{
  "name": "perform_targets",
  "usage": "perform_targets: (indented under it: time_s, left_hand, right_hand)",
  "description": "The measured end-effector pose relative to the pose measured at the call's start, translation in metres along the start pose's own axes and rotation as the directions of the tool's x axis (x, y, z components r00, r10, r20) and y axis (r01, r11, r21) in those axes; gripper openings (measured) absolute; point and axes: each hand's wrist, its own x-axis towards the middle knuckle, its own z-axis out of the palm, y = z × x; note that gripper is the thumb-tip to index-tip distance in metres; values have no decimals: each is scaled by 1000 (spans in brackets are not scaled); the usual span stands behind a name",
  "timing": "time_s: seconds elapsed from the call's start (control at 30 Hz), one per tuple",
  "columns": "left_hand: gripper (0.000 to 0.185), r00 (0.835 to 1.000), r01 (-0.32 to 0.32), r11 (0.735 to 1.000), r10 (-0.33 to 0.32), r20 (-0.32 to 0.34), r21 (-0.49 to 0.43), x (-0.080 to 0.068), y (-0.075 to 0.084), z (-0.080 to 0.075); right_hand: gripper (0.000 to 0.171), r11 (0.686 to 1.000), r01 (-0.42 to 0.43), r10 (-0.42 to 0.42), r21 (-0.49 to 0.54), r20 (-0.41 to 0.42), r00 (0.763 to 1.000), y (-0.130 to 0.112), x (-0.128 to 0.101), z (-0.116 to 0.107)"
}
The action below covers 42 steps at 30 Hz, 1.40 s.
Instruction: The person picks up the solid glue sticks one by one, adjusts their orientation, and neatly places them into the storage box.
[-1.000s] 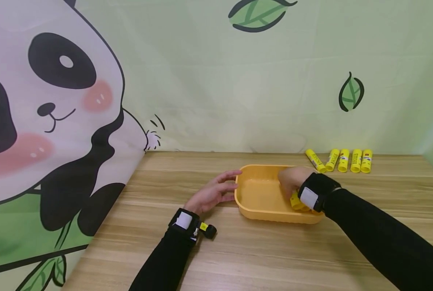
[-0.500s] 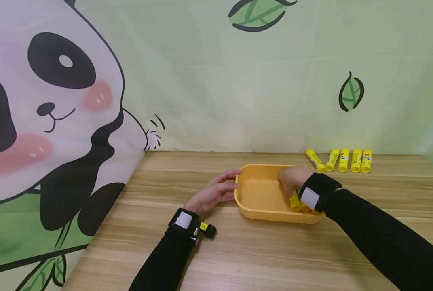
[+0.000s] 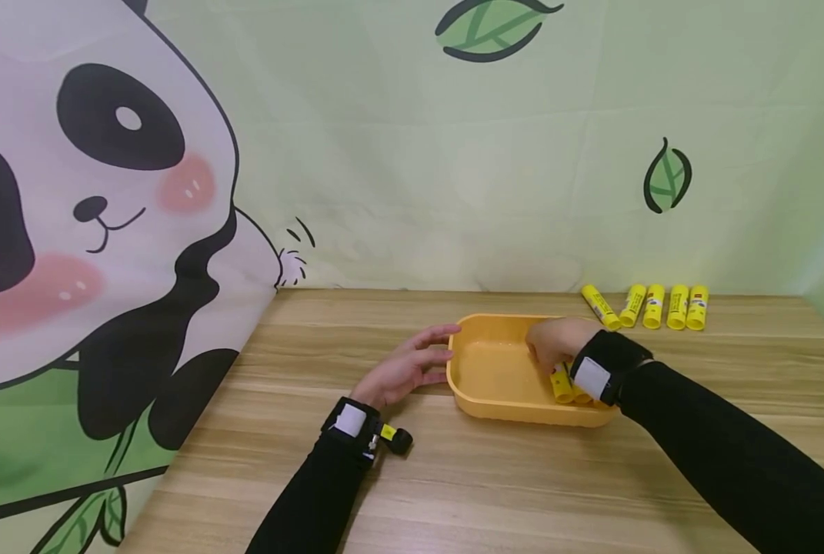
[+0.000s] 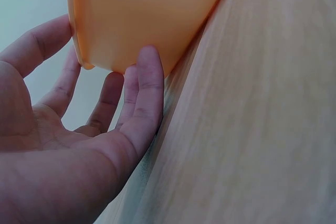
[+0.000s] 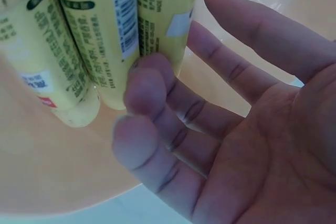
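Observation:
An orange tray (image 3: 496,371) sits mid-table. My left hand (image 3: 431,352) lies flat beside it, straight fingers touching its left outer wall; the left wrist view shows those fingers (image 4: 149,80) against the tray's wall (image 4: 142,14). My right hand (image 3: 547,346) reaches into the tray's right end, over three yellow glue sticks (image 3: 562,385). In the right wrist view the right hand (image 5: 210,103) is relaxed, with fingertips (image 5: 152,74) touching the nearest of the glue sticks (image 5: 110,40), which lie side by side on the tray floor (image 5: 52,171).
Several more yellow glue sticks (image 3: 652,305) lie in a row at the table's back right, against the leaf-printed backdrop. A panda-printed cloth (image 3: 107,269) hangs along the left side. The wooden table (image 3: 495,477) stretches toward me in front of the tray.
My right hand has shifted slightly left inside the tray, and a bit more of the glue sticks shows beneath it. The left hand and tray have stayed put.

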Motion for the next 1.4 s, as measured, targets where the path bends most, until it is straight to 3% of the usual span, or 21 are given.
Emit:
perform_targets:
  time_s: [0.3,0.57,0.73,0.97,1.17,1.4]
  left_hand:
    - [51,1000,7,1000,-7,-4,25,-1,1,-1]
    - [51,1000,3,1000,-3,-11,30,-1,1,-2]
    - [51,1000,0,1000,0,-13,19,0,2,-2]
    - [52,1000,-2,1000,2,-1,20,1,2,-1]
    - [51,1000,9,1000,-9,-3,27,-1,1,-2]
    - [50,1000,4,999,-4,0,38,-1,0,-2]
  right_hand:
    - [20,992,1,1,125,-16,1000,2,-6,-2]
    - [22,977,58,-56,207,-15,998,13,-11,-5]
    - [26,970,103,-91,218,-66,994,20,-20,-8]
    - [28,909,235,-167,343,-218,962,38,-36,-6]
    - [28,886,293,-186,360,-303,935,46,-43,-6]
    - [26,847,371,-198,380,-422,884,59,-50,-7]
